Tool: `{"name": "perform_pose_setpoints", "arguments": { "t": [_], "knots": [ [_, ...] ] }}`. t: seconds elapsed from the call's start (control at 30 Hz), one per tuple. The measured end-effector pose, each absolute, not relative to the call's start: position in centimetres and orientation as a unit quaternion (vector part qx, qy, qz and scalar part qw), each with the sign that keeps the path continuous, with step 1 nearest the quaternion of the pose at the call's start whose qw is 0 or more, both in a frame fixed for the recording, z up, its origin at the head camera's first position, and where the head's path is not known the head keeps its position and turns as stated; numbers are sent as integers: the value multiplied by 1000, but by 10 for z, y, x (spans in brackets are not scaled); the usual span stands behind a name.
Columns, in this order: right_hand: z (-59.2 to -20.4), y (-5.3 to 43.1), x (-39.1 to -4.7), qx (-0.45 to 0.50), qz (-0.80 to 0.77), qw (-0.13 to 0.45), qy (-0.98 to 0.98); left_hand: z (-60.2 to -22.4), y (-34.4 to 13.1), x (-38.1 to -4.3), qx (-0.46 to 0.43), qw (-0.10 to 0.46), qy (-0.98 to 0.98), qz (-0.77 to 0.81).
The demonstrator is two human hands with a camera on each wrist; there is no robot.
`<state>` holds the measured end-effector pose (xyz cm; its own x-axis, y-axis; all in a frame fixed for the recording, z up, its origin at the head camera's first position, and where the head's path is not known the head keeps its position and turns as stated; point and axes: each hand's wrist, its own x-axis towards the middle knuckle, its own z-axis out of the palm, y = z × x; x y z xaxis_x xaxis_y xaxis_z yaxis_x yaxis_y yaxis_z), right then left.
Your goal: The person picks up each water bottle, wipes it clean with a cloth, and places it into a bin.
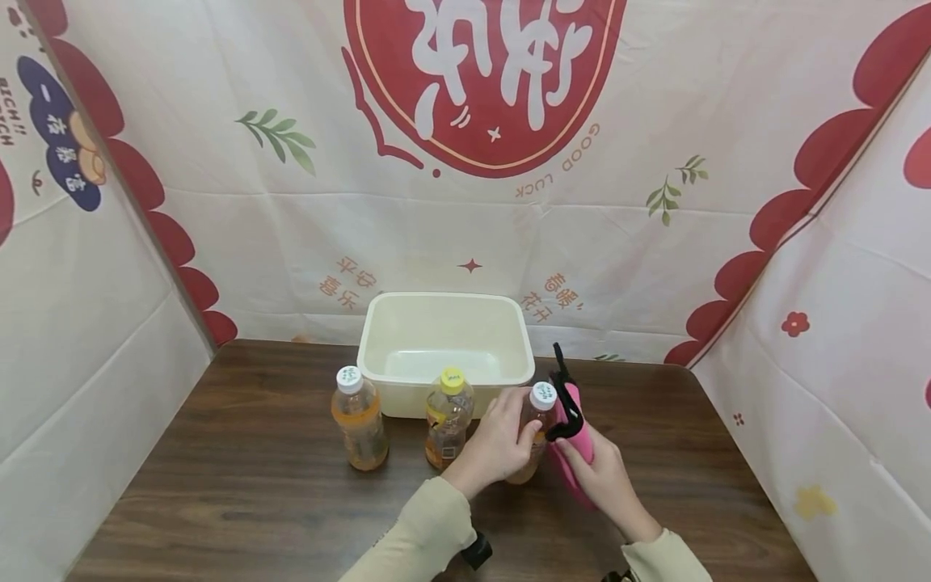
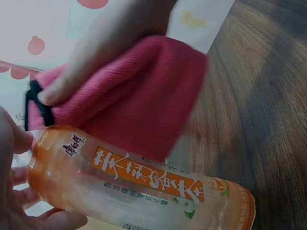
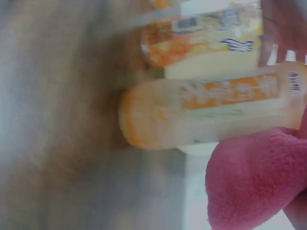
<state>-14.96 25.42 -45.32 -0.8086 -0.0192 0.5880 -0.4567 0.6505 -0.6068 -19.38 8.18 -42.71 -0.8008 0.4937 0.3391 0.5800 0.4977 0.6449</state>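
Observation:
My left hand [image 1: 494,444] grips the upper part of a clear plastic drink bottle [image 2: 144,179] with an orange label and a white cap. In the head view the bottle stands about upright, partly hidden behind that hand. My right hand [image 1: 607,481] holds a pink cloth [image 2: 148,96] with black trim. The cloth is right beside the bottle; whether it presses on it I cannot tell. Left of the left hand stands a yellow-capped bottle [image 1: 448,416]. Another white-capped bottle [image 1: 360,428] with orange markings is farther left.
A cream plastic bin [image 1: 444,396] stands behind the bottles, near the back of the dark wooden table [image 1: 240,485]. Printed white cloth sheets [image 1: 291,234] hang around the back and sides. A black object [image 1: 477,551] shows by the left sleeve.

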Motion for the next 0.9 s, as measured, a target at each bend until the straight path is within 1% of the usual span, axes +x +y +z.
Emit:
{"name": "perform_pose_setpoints", "arguments": {
  "t": [0.1,0.23,0.37,0.57,0.67,0.8,0.9],
  "knots": [
    [-440,254,-151,158,376,273,-871,-426,82,-194,-309,54,-864,-393],
    [-435,254,-152,161,367,270,-875,-425,82,-193,-313,56,-863,-391],
    [-445,250,-153,143,385,275,-869,-425,82,-193,-310,53,-866,-389],
    [-464,246,-151,126,397,311,-854,-425,81,-193,-309,55,-867,-386],
    [-475,247,-149,123,397,313,-854,-425,82,-193,-308,57,-868,-385],
    [-493,250,-148,113,391,283,-868,-426,83,-193,-314,72,-867,-380],
    [-506,250,-146,93,383,237,-888,-426,83,-193,-319,81,-865,-380]
  ]
}}
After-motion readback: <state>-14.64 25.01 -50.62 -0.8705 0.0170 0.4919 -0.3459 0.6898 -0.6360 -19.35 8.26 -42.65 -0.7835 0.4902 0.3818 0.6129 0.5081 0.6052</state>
